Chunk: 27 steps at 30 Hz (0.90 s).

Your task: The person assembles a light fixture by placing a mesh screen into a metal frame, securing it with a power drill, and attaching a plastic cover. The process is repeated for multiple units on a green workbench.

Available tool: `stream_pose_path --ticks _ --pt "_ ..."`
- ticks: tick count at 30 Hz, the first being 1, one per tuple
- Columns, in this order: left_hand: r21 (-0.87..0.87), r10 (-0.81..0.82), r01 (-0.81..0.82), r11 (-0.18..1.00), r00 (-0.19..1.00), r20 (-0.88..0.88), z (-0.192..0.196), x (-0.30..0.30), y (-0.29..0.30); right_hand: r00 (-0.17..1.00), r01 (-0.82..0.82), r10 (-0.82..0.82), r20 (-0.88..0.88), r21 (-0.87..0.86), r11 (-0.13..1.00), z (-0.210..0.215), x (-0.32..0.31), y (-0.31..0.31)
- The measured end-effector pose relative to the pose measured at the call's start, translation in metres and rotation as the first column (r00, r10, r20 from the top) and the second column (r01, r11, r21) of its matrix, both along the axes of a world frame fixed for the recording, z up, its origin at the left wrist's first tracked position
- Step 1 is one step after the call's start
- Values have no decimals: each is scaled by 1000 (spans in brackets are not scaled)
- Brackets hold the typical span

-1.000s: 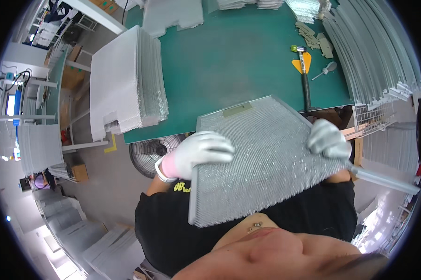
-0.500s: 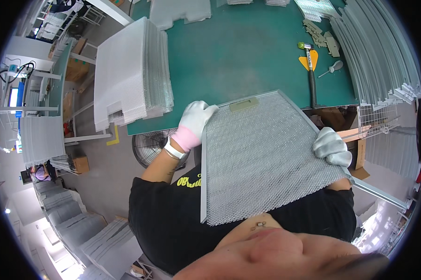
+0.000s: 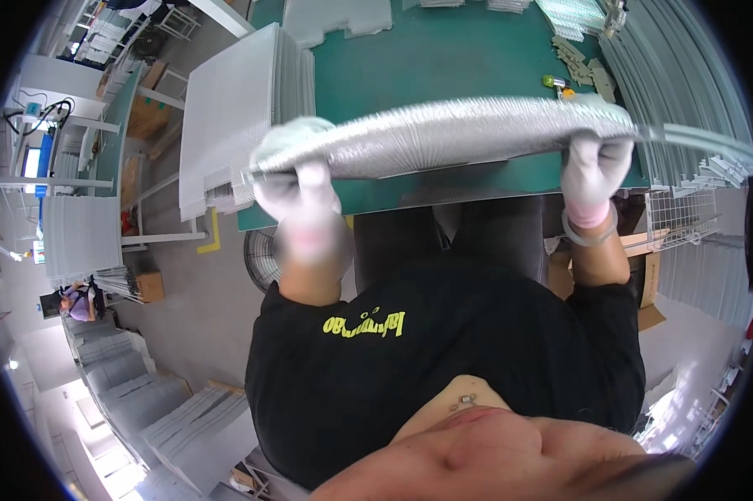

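A silvery metal mesh panel (image 3: 468,129) is held up, tilted nearly edge-on, above the front edge of the green table (image 3: 393,71). It bows upward in the middle. My left hand (image 3: 297,192), in a white glove with a pink cuff, grips its left end and is smeared by motion. Around the right end my gloved right hand (image 3: 595,167) is closed, thumb on the near side. From that end a long thin metal frame strip (image 3: 702,142) sticks out to the right, in front of the stacked frames. My fingers behind the panel are partly hidden.
White mesh sheets (image 3: 226,108) are stacked on the table's left side. Metal frames (image 3: 669,75) crowd its right side. Beige plates (image 3: 573,60) lie near a mallet's green head (image 3: 553,81); the panel hides its handle. A fan (image 3: 260,257) stands below the left corner.
The panel has swung from facing up near my chest to nearly edge-on, farther out over the table. Both hands have moved forward with it, and my left hand has also gone leftward.
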<state>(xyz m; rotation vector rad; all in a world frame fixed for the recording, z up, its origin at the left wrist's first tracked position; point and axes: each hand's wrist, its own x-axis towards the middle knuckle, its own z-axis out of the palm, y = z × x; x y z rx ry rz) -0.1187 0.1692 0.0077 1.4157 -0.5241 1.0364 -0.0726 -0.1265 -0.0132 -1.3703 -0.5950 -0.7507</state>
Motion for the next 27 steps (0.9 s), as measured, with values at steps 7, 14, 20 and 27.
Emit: stream_pose_path --ticks 7,14,20,27 --pt "-45 168 -179 983 969 -184 -13 27 -3 906 324 -420 -60 -540 777 -81 0 31" --pt "133 285 -252 958 865 -413 -46 34 -12 856 443 -510 82 -625 642 -118 13 51" --pt "490 533 -251 834 596 -601 -161 -2 -19 828 497 -550 112 -601 626 -131 8 54" --pt "613 610 -198 765 530 -589 -168 -4 -12 823 527 -544 164 -577 624 -142 6 47"
